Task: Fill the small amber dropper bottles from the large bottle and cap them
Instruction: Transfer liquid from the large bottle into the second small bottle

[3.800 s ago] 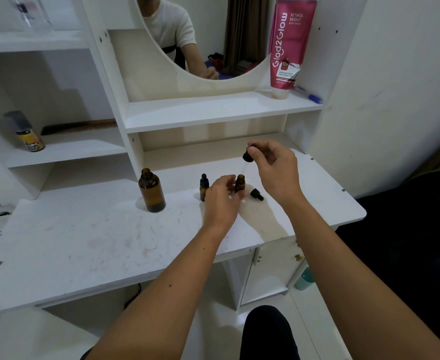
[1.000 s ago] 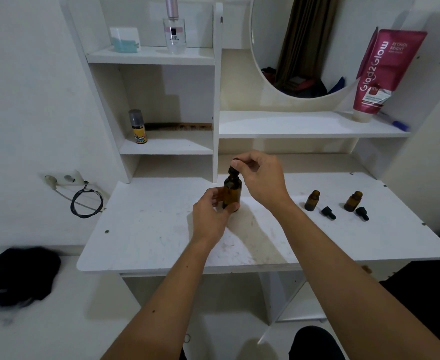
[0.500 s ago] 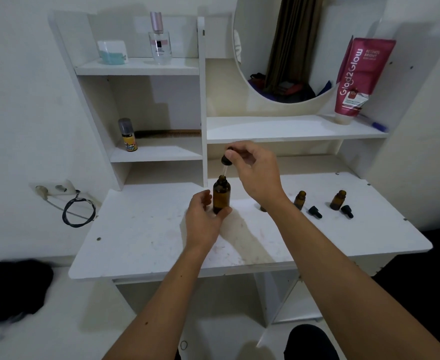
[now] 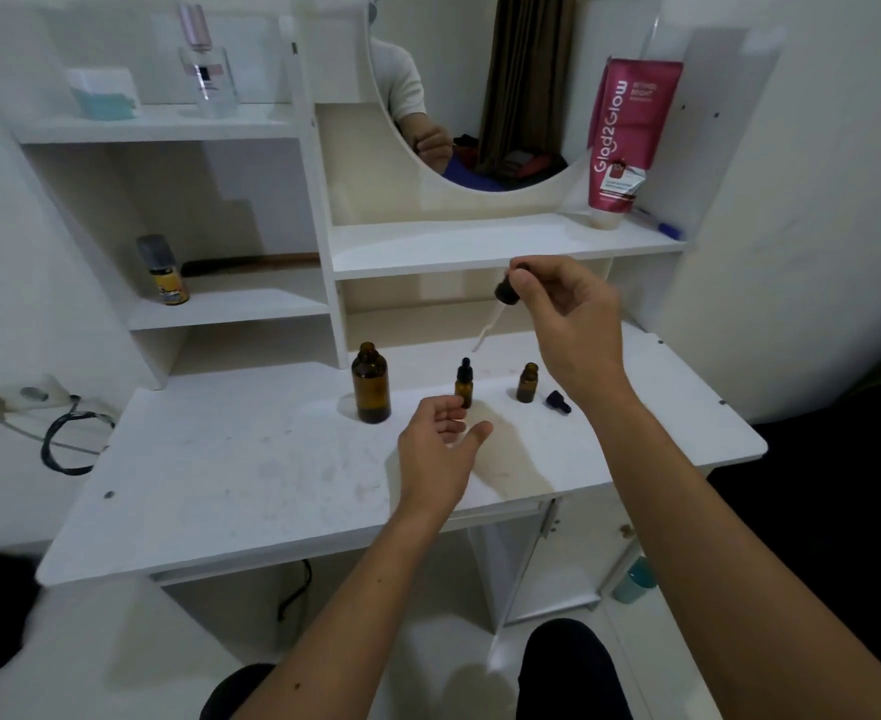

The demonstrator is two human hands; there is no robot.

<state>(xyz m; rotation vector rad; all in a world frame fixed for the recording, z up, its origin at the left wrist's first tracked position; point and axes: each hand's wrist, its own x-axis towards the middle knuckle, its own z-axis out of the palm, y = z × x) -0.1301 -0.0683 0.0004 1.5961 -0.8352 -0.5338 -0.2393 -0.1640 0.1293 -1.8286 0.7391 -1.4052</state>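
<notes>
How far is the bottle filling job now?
Done: one small bottle looks capped. In hand: the right hand pinches the dropper, lifted from the open large bottle. Left: the open small bottle needs filling, then its cap.

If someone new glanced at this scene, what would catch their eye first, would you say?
Probably the right hand, raised above the desk and pinching a dropper with its pipette angled down-left. Below stand the open large amber bottle, a capped small bottle by the open left hand, and an uncapped small bottle. The pink tube on the shelf also stands out.
</notes>
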